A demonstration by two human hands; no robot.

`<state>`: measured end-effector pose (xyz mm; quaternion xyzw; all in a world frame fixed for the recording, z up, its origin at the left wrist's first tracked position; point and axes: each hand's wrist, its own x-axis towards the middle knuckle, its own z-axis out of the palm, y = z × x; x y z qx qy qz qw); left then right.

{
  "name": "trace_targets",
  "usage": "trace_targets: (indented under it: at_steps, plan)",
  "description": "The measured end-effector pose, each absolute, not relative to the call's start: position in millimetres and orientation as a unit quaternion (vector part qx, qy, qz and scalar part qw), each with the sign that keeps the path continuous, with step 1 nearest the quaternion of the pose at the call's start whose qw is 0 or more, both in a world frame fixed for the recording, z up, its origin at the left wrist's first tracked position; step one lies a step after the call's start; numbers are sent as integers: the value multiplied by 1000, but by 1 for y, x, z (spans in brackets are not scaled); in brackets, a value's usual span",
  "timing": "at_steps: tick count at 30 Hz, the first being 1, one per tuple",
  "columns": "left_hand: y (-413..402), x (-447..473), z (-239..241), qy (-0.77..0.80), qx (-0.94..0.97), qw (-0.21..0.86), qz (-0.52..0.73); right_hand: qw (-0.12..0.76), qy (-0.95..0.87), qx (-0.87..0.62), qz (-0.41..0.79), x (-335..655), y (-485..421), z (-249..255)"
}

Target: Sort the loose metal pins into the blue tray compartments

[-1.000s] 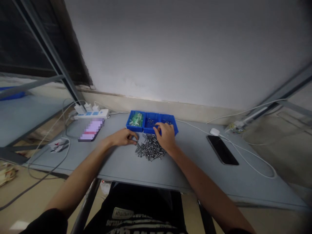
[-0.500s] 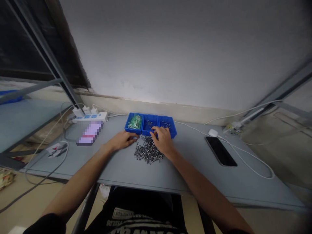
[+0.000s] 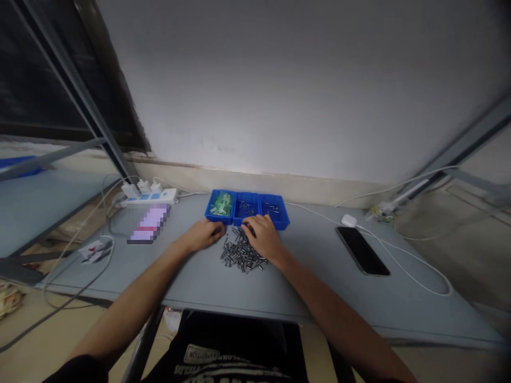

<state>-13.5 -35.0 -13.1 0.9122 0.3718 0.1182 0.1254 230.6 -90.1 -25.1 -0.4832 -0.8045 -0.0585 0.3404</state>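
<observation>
A heap of small, dark, shiny screw-like metal pieces lies on the grey table. My right hand is over the heap's upper right side, fingers bent and closed together just in front of the middle blue bin; its fingertips are partly hidden. Left of the heap, my left hand rests on the table with curled fingers; whatever it holds is too small to make out. Some metal pieces lie in the middle bin and in the right blue bin. Inside the left blue bin is a green and clear plastic bag.
A white power strip with plugs stands at the back left, a phone with a lit, blurred screen before it. To the right lie a dark phone, a white charger and loose cables. A crumpled wrapper is far left.
My right hand has drawn back from the bins' front edge down to the heap. My left hand's fingers have curled in more. The view has shifted slightly.
</observation>
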Motion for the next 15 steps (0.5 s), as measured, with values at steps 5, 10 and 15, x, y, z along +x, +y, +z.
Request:
trace_targets:
  at_steps: [5,10,15]
  plan:
    - [-44,-5,-7,360,912,126,150,311,-852,-420,-45,228,-95,-23]
    - [-52,4,-7,337,902,168,211,276,-874,-396,-56,226,-98,-22]
    - [-54,6,-9,332,900,180,219,272,-875,-395,-66,226,-98,-20]
